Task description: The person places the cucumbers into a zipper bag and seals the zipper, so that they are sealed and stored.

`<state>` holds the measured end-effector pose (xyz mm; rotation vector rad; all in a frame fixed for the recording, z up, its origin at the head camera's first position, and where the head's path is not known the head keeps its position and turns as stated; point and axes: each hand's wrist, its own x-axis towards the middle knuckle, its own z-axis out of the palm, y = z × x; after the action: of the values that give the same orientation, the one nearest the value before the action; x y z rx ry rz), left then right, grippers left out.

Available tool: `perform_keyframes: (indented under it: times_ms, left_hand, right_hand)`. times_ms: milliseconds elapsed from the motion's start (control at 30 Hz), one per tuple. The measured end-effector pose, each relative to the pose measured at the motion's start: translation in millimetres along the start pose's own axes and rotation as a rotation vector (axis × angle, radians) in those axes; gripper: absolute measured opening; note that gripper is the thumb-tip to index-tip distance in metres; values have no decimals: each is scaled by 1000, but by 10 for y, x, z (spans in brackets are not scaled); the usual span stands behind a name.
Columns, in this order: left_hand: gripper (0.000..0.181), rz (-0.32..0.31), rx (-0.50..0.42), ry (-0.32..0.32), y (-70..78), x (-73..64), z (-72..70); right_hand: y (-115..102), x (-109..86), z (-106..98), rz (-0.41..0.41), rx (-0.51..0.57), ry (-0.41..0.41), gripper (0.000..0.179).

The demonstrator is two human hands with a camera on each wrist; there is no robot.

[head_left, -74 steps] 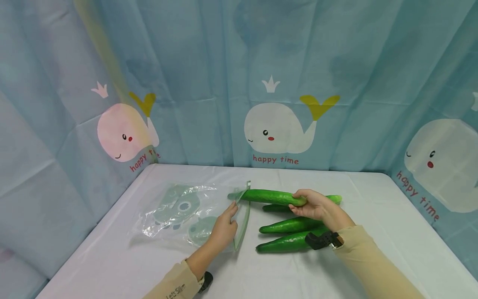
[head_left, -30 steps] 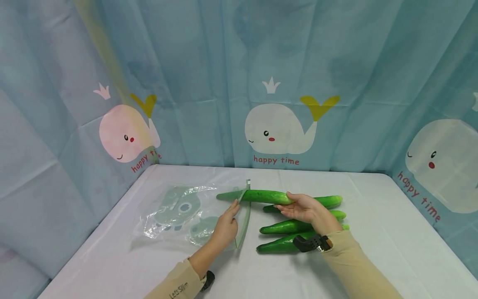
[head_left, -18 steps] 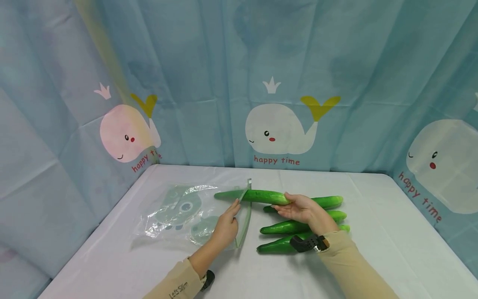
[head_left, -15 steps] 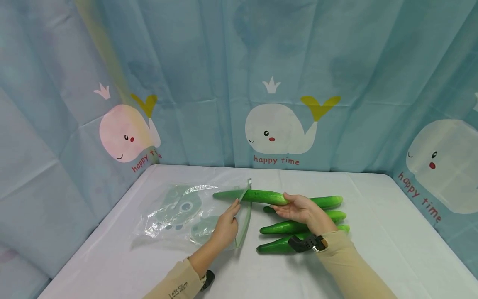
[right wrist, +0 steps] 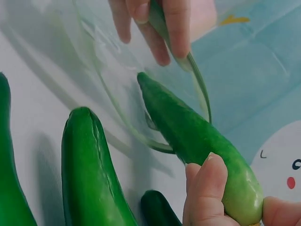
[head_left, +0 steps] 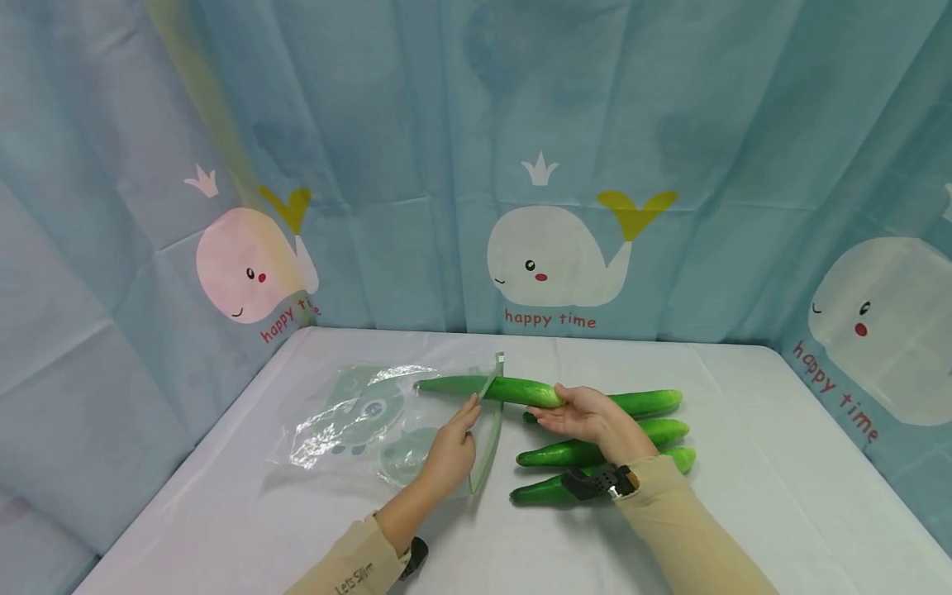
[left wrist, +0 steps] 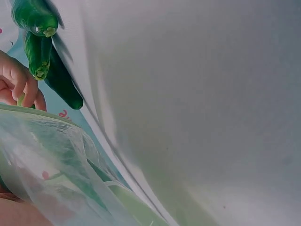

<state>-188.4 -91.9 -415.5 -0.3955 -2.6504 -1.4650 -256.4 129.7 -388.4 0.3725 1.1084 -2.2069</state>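
Note:
A clear zip bag [head_left: 439,417] with green prints lies on the white table, its green-edged mouth facing right. My left hand [head_left: 449,453] pinches the upper lip of that mouth; in the right wrist view, its thumb and fingers [right wrist: 178,28] hold the edge up. A cucumber [head_left: 521,390] reaches through the mouth, its darker narrow end inside the bag. My right hand [head_left: 583,416] grips the pale rear end, thumb on one side and fingers on the other. Under and beside the right forearm lie three more cucumbers [head_left: 558,454], partly hidden by the hand and wrist strap.
The white-covered table [head_left: 744,413] is bordered at the back and sides by a blue curtain [head_left: 416,165] with whale prints. Black straps [head_left: 595,483] sit on both wrists. The loose cucumbers lie right of the bag's mouth.
My right hand has moved left, pushing the cucumber farther through the bag's mouth; its tip now lies deeper inside. My left hand has stayed at the bag's edge. The loose cucumbers have not moved.

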Motion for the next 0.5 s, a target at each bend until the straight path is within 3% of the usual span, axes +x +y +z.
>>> perform_keyframes:
  times_ms: [500]
  left_hand:
    - [45, 25, 18, 12, 12, -32, -5]
  right_hand:
    - [72, 122, 128, 12, -3, 10, 44]
